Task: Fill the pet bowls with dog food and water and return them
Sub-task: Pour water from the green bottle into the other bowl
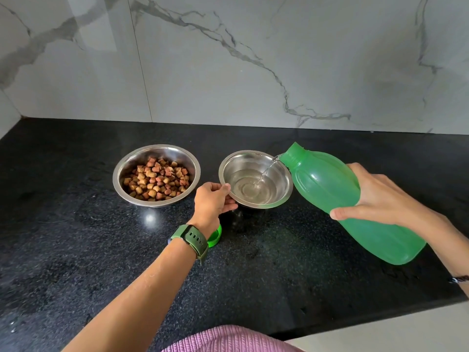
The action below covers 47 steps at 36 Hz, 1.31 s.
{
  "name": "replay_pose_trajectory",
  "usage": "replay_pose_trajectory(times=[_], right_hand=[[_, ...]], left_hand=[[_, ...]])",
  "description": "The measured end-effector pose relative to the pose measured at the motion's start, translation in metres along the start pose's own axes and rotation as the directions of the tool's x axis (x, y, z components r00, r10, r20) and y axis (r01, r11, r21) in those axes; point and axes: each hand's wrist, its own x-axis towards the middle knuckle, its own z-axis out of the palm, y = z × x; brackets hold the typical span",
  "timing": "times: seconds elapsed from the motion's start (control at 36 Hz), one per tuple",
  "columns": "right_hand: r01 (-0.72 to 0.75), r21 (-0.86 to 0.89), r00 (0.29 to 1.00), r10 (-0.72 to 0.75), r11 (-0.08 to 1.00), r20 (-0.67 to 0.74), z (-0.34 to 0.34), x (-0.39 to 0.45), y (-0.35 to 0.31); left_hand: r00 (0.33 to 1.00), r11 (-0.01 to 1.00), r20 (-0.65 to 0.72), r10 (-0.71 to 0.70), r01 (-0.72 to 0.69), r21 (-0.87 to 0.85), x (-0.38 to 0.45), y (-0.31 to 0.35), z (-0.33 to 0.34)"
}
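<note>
Two steel bowls stand on the black counter. The left bowl [127, 171] holds brown dog kibble [156, 180]. The right bowl [284, 184] has shallow water in it, and a thin stream falls into it from the mouth of a green plastic bottle [337, 196]. My right hand [385, 199] grips the bottle's middle and holds it tilted, mouth over the bowl's right rim. My left hand [213, 200], with a green watch on the wrist, pinches the water bowl's left rim.
The bottle's green cap [215, 237] lies on the black granite counter [76, 237] just below my left wrist. A marble wall rises behind the counter. The counter's front edge runs along the lower right, beside a pink garment.
</note>
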Motion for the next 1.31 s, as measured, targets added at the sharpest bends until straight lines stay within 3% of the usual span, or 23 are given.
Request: replay_pose_trajectory(times=[1.31], right_hand=[[0.009, -0.059, 1.000, -0.008, 0.998, 0.005, -0.013, -0.001, 0.001]], left_hand=[[1.000, 1.000, 0.004, -0.006, 0.006, -0.024, 0.003, -0.004, -0.001]])
